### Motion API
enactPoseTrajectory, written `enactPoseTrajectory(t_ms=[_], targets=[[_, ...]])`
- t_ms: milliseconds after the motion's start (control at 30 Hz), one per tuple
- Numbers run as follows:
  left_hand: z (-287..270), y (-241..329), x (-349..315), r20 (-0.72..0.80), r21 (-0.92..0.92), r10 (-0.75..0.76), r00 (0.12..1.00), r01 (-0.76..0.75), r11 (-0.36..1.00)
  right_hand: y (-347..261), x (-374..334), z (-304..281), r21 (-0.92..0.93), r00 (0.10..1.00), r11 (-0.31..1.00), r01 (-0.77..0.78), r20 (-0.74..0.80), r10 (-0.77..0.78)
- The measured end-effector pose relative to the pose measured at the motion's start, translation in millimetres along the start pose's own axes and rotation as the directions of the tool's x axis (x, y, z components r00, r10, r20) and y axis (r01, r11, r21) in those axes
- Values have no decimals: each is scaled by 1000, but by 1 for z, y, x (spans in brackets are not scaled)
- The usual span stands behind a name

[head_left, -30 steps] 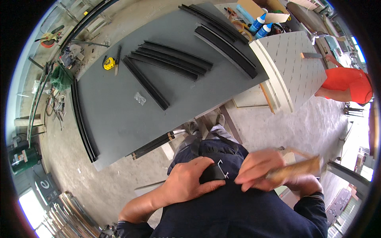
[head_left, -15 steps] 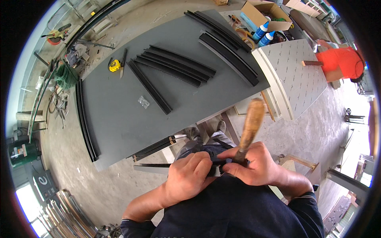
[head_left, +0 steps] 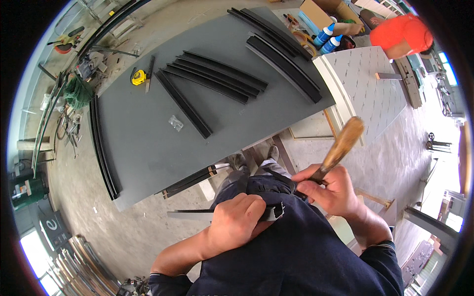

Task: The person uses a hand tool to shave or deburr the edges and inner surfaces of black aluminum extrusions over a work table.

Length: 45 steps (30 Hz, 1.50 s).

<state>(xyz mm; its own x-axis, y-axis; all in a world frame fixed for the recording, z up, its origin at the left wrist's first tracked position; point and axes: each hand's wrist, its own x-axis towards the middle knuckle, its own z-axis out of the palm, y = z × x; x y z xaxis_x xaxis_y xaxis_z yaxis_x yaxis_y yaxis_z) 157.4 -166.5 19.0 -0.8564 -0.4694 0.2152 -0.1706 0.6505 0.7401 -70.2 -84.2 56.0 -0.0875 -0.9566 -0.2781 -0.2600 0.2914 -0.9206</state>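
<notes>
My left hand (head_left: 238, 219) is closed around a metal profile (head_left: 277, 212), dark and grey with a hollow cut end showing to the right of the fist. Its long end runs out leftward past my wrist, against my dark shirt. In my right hand (head_left: 333, 190) is a wooden-handled tool (head_left: 343, 143), its handle slanting up to the right. The tool's dark working end is mostly hidden by the fingers and stands apart from the profile's cut end.
A large grey panel (head_left: 148, 153) lies ahead, bearing several black profiles (head_left: 185, 106), a yellow tape measure (head_left: 138, 77) and a small clear bag (head_left: 176, 123). Blue bottles (head_left: 323, 35) and an open carton (head_left: 316, 17) stand at far right, near a person in orange (head_left: 402, 35).
My right hand has drawn the tool away from the profile's end, up and to the right, exposing the cut end. The person in orange has moved farther back and left.
</notes>
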Motion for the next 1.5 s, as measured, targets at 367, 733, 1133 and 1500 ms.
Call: enactPoseTrajectory(t_ms=[367,733,1133,1500], targets=[[2,-3,2,28,-9,31,999,-30,999,-10,-8,18,-163,974,968,190,152,-166],[-4,-1,-1,22,-39,-1,1000,2,999,5,7,6,-11,983,988,157,102,-155],[-4,-2,2,60,2,31,998,-31,1000,13,8,16,-208,997,975,74,-1,-76],[-1,-5,9,63,-2,29,998,-29,1000,9,-14,28,92,970,965,244,-29,-242]])
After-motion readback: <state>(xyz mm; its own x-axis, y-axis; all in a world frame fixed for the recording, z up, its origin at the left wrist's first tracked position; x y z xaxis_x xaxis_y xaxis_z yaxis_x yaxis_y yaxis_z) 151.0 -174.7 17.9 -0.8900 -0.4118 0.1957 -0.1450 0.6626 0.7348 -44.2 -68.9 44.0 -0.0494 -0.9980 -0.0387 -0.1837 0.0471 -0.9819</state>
